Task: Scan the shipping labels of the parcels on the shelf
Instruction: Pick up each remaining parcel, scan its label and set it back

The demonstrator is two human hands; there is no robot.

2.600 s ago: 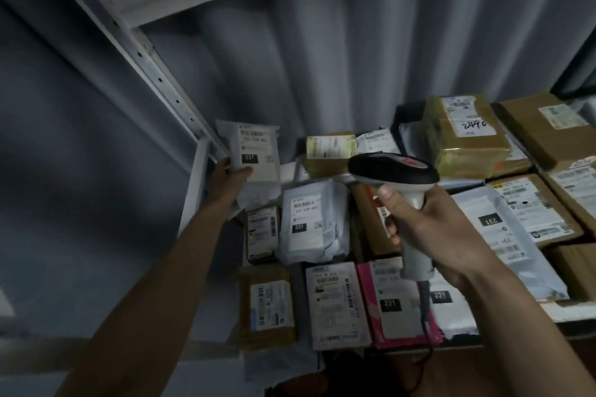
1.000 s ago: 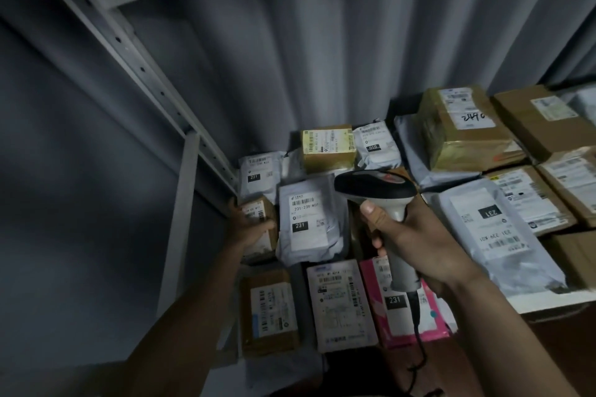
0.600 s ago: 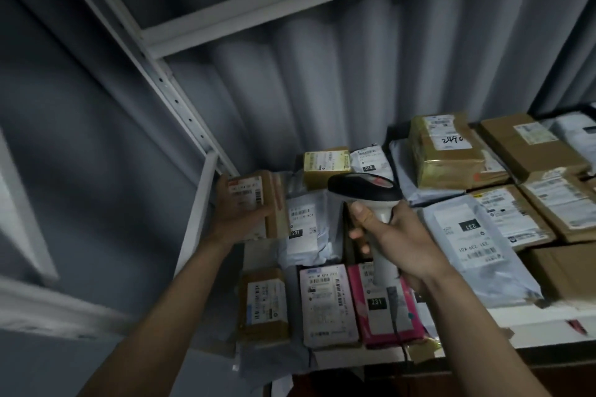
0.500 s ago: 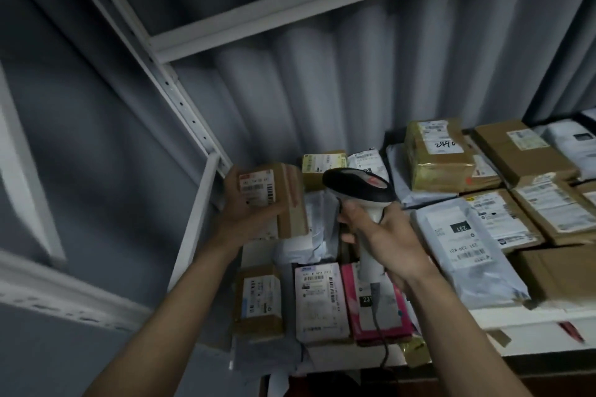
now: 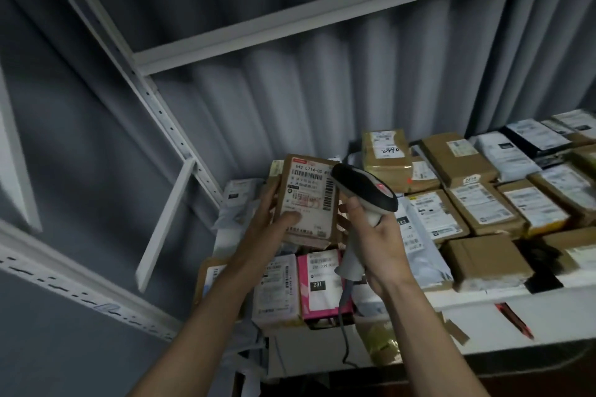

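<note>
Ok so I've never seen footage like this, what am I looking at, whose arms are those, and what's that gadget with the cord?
The camera sits on a person's head, looking forward and down, so the two bare arms are the wearer's own. The left hand holds up a small brown parcel, label facing the camera. The right hand grips a corded barcode scanner, its head right beside that label. Below is a white shelf packed with more parcels: brown boxes, pale mailer bags and one pink mailer. Grey corrugated wall stands behind.
</note>
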